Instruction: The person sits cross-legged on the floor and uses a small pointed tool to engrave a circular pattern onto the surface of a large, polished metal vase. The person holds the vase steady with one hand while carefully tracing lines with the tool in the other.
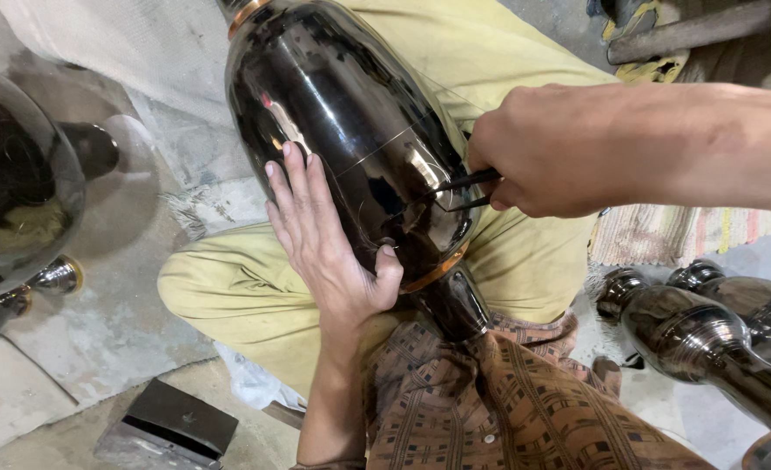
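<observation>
Head view: glossy black metal vase (342, 113), probably heavy, rigid and slippery, braced across lap; left hand (329, 239) flat, open on its flank; right hand (538, 152) fisted around thin engraving tool (459, 193) at its shoulder.

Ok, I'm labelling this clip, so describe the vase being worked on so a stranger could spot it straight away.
Start at the person's yellow-trousered lap. Across it lies a large glossy black vase, steadied by the left hand while the right hand presses a thin dark tool to it. Unlike the other dark vases on the floor, it bears fine scratched lines and copper-coloured bands.
</observation>
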